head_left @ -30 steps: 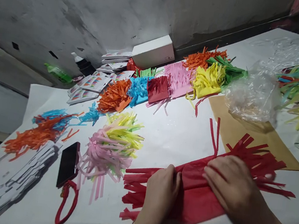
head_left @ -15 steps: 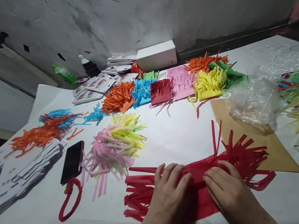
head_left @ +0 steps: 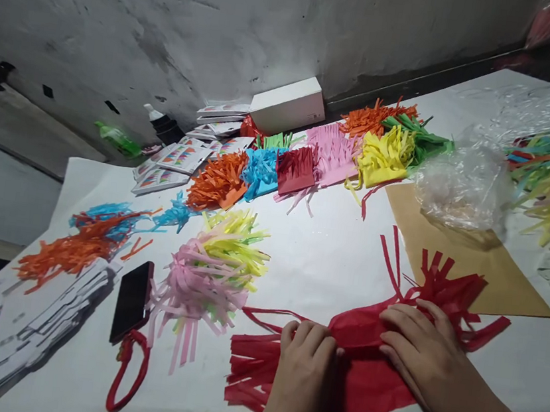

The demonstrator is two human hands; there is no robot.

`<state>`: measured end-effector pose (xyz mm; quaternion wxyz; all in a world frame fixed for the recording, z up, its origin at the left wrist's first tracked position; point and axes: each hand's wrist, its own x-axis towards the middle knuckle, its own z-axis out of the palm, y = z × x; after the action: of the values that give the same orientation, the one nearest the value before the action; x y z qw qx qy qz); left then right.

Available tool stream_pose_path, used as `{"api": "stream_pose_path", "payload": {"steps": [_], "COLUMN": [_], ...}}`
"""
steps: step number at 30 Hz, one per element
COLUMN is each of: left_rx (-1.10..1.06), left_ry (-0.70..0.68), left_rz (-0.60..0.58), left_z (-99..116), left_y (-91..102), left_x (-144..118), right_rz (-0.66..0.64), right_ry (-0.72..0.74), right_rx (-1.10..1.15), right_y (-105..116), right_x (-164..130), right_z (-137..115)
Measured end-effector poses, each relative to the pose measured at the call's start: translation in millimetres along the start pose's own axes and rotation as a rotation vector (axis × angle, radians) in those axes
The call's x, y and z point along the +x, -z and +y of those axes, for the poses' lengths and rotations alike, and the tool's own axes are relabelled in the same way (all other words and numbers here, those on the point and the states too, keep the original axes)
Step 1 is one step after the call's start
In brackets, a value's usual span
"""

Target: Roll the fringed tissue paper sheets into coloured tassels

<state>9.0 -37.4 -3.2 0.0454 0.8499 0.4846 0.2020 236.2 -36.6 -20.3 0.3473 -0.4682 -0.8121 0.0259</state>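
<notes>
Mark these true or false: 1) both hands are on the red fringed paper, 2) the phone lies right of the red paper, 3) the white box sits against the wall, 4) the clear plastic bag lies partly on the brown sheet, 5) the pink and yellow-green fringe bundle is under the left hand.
1) True: the left hand and right hand both press on the red fringed paper.
2) False: the phone lies to its left, beside the red strap.
3) True: the white box is at the wall.
4) True: the clear plastic bag overlaps the brown sheet.
5) False: the pink and yellow-green fringe bundle lies apart from both hands.
</notes>
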Motion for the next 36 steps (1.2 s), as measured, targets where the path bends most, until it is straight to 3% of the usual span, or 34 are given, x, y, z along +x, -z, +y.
{"api": "stream_pose_path", "payload": {"steps": [5,8,10,16,21,26,32,36], "left_rx": [0.155,0.167,0.164,0.09,-0.013,-0.033,-0.081,-0.14], "left_ry": [0.196,0.226,0.221,0.221,-0.044,-0.193,-0.18,-0.062], "left_rz": [-0.128,-0.166,-0.171,-0.128,0.084,0.08,0.063,0.084], "left_z": [2.8,3.5,2.7,0.5,0.5,-0.7,-6.4,-2.1], "left_y": [-0.1,-1.2,-2.3,-0.4,2.9,-0.9,0.0,1.3], "left_x": [18.1,25.2,26.4,21.2,14.6,12.2,5.3,-1.9], "right_rz": [-0.015,-0.002,0.022,0.0,0.009,-0.098,-0.076,-0.052], "right_ry": [-0.178,-0.244,-0.2,0.192,0.169,0.196,0.192,0.102], "right_rx": [-0.167,-0.232,-0.229,-0.087,0.039,-0.01,0.022,0.035], "right_y": [-3.7,-3.0,-1.6,-7.0,-8.2,-11.7,1.0,8.2], "right_x": [14.8,17.4,15.2,7.1,10.6,13.5,1.5,-6.5], "right_z": [-6.1,-9.3,-11.5,-13.2,-14.4,-22.3,1.2,12.4]}}
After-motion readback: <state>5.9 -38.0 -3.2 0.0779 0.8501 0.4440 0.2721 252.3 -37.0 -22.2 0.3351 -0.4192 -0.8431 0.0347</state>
